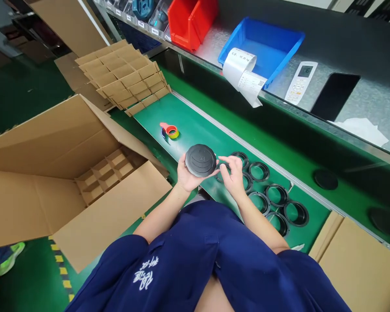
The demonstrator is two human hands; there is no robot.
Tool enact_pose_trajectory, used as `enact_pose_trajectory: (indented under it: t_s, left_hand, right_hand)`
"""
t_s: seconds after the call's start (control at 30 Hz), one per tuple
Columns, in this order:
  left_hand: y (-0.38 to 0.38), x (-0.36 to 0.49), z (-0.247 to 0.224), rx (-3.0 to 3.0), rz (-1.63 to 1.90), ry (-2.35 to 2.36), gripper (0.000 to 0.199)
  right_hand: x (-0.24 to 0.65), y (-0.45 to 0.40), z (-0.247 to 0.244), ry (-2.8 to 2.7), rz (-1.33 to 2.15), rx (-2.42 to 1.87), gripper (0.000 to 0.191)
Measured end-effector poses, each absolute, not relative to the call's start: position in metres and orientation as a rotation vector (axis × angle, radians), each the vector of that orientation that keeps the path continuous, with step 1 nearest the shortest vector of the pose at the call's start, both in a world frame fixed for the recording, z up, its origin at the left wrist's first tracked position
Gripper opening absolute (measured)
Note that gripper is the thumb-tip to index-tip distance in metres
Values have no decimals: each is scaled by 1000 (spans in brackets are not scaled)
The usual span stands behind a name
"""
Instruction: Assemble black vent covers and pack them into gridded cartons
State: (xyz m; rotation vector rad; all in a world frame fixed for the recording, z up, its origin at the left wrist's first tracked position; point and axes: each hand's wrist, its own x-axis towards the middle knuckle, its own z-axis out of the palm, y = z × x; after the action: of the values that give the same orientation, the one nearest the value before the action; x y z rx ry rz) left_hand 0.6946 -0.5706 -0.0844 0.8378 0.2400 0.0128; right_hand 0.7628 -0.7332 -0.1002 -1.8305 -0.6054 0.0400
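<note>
A black disc (200,160) rests in one hand and could slip

The disc lies on the left hand (189,177), above the green workbench (195,125), and only the palm and fingers under it give support. Its dark surface looks smooth, so if the palm tilts, the disc could slide off and drop onto the workbench, or fall into the open cardboard box (84,203) beside it. The right hand (234,177) is very near the black rings (258,171) standing in rows on the workbench. A careless move of this wrist could knock one ring against another and push them out of line.

Both forearms come forward from navy sleeves (117,268), bent at the elbows, and the hands stay close together in front of the body. The left fingers are a little apart and curve under the disc, with the thumb side near its rim. The right fingers are curled and close together, next to the rim of the disc. One ring seems partly hidden under them, but it is not possible to tell if they clamp it.

Farther along the workbench, on the side of the box, a roll of tape (170,131) lies flat. Behind the workbench, a shelf carries a blue plastic bin (260,47).
</note>
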Motion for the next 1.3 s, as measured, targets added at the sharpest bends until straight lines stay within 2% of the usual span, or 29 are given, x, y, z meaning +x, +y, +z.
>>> enact_pose_trajectory:
  t_s: [0.13, 0.33, 0.53, 0.77, 0.83, 0.97, 1.03, 1.2, 1.3]
  left_hand:
    - [-586, 687, -91, 684, -53, 311, 74]
    - [-610, 689, -95, 452, -106, 411, 55]
    - [-623, 694, -95, 263, -215, 389, 62]
    - [-626, 705, -94, 252, -252, 424, 71]
    - [-625, 708, -95, 248, -250, 439, 68]
    - [-619, 716, -108, 270, -174, 511, 50]
    - [-618, 719, -119, 290, -171, 550, 44]
    - [-621, 728, -140, 335, -336, 601, 45]
    - [-620, 737, -153, 444, -391, 588, 49]
  right_hand:
    - [772, -742, -101, -924, -121, -2033, 43]
    - [769, -757, -115, -831, -11, -2050, 62]
    - [767, -777, -107, -632, 118, -1870, 72]
    - [774, -788, -113, -565, 204, -1850, 71]
    - [774, -787, -119, -588, 170, -1912, 71]
    - [772, -784, -131, -956, 85, -2110, 56]
    - [773, -783, -137, -1107, 138, -2174, 65]
    - [781, -777, -149, -1025, 487, -2219, 105]
    - [795, -772, -157, -1008, 600, -2168, 111]
